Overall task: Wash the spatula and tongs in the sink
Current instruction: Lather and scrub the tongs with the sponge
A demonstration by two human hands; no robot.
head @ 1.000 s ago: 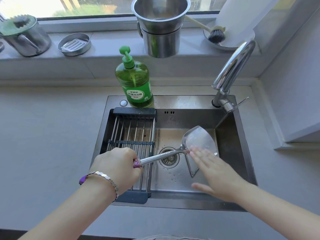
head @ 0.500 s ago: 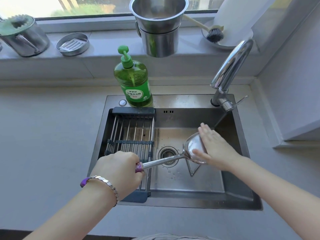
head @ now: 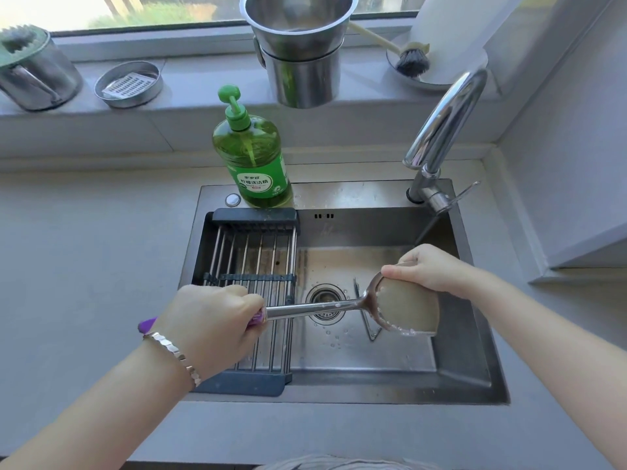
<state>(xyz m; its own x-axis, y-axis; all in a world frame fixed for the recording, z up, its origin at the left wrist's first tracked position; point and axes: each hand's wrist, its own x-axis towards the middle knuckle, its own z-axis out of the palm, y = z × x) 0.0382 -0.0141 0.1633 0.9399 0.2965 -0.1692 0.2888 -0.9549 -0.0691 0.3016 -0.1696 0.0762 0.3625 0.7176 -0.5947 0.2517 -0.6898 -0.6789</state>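
Note:
A steel spatula (head: 405, 308) with a purple handle lies across the sink (head: 339, 388), blade to the right and wet with droplets. My left hand (head: 212, 325) grips the purple handle over the drying rack. My right hand (head: 429, 268) curls over the far edge of the blade, thumb on its upper left rim. Beneath the blade, metal tongs (head: 368, 322) lie on the sink floor, partly hidden.
A dark wire drying rack (head: 251, 266) fills the sink's left side. The drain (head: 324, 301) is in the middle. A green soap bottle (head: 252, 157) and the tap (head: 441, 140) stand behind. Steel pots (head: 298, 52), a brush (head: 410, 61) and a mug (head: 32, 69) line the sill.
My right hand has slid from lying flat on the blade to curling over its far edge. The blade now faces up toward me and the spatula sits slightly lower.

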